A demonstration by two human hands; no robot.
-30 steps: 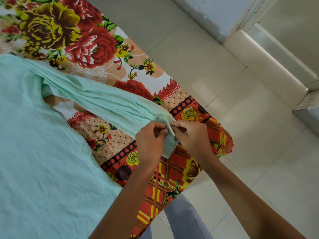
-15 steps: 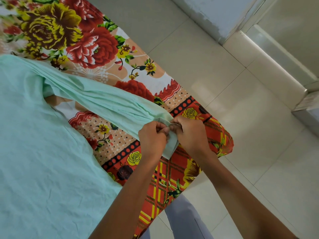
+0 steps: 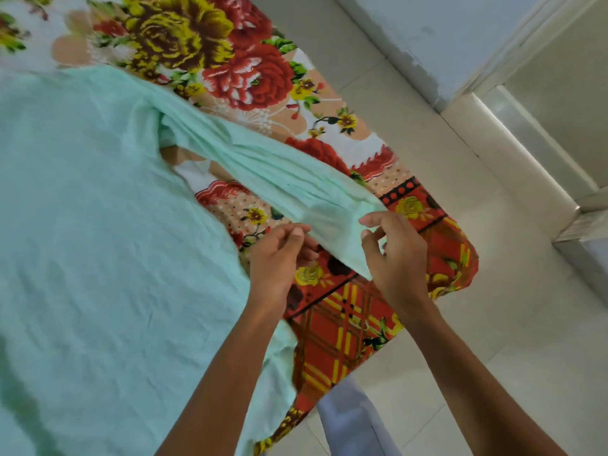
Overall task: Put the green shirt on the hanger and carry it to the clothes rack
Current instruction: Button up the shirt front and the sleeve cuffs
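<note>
The green shirt (image 3: 98,225) lies spread on a flowered bedsheet (image 3: 362,324). The right hand (image 3: 399,258) pinches the sleeve's cuff (lifted clear of the sheet) with curled fingers. The left hand (image 3: 278,258) hovers beside it, fingers loosely curled, holding nothing.

A bed is covered with a flowery sheet (image 3: 250,70) with big red and yellow flowers. The green shirt (image 3: 98,225) lies spread out flat on the sheet. One corner of the sheet hangs down over the pale tiled floor (image 3: 513,340).
</note>
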